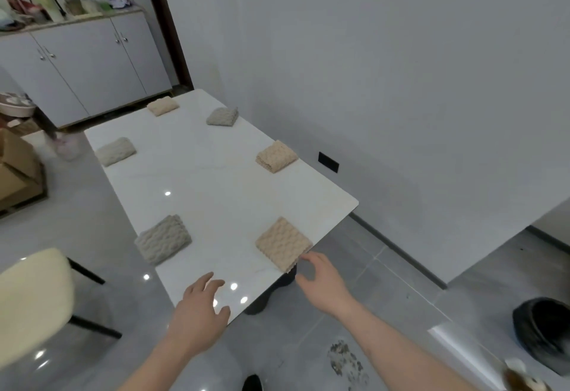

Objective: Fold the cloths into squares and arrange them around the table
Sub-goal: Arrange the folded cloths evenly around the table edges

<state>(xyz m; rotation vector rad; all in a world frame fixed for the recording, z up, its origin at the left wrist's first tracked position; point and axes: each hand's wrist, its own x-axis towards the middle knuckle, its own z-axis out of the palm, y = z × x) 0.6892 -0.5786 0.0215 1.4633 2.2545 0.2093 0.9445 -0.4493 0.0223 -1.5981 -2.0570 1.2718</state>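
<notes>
Several folded square cloths lie around the edges of a white glossy table. The nearest beige cloth sits at the near right edge, slightly overhanging it. A grey cloth lies at the near left edge. Farther off are a beige cloth, a grey cloth, a beige cloth and a grey cloth. My right hand hovers just off the table edge, fingertips close to the nearest beige cloth's corner, holding nothing. My left hand is spread above the table's near corner, empty.
A cream chair stands at the near left. White cabinets line the far wall, cardboard boxes sit on the left floor, and a black round object lies on the right floor. A white wall runs along the table's right side.
</notes>
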